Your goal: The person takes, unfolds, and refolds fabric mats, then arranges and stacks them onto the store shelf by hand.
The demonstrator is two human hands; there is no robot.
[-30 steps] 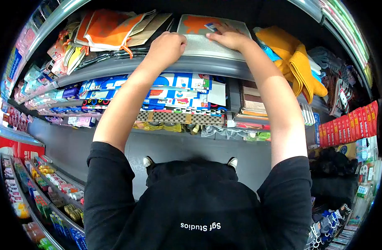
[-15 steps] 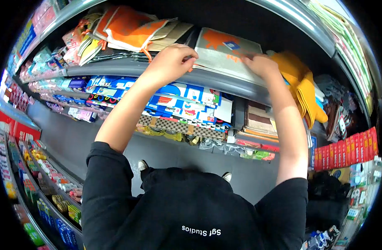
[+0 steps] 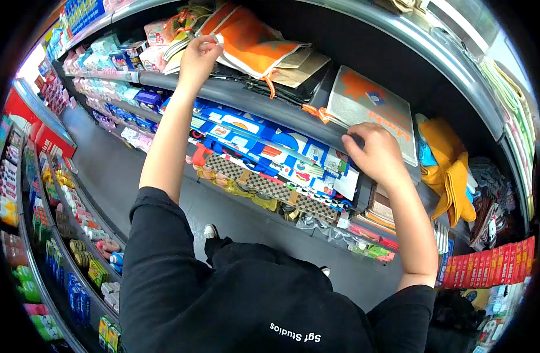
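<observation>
At the upper left, my left hand is raised beside the left edge of the orange drawstring bags. Its thumb and fingers come together; anything between them is too small to make out. Folded brown bags lie to the right of the orange ones. My right hand is at the lower edge of a flat grey bag with orange print, its fingers loosely bent and a gap beside the thumb. Orange cords hang over the shelf edge at the bag's lower left corner.
Yellow cloth gloves lie right of the grey bag. Blue patterned packs fill the lower shelf. Red packets hang at the right. Another stocked shelf curves along the left, beside the grey floor.
The view has swung left. My left hand has moved from between the bags to the left of the orange bags. My right hand has slid from the grey bag's face to its lower edge.
</observation>
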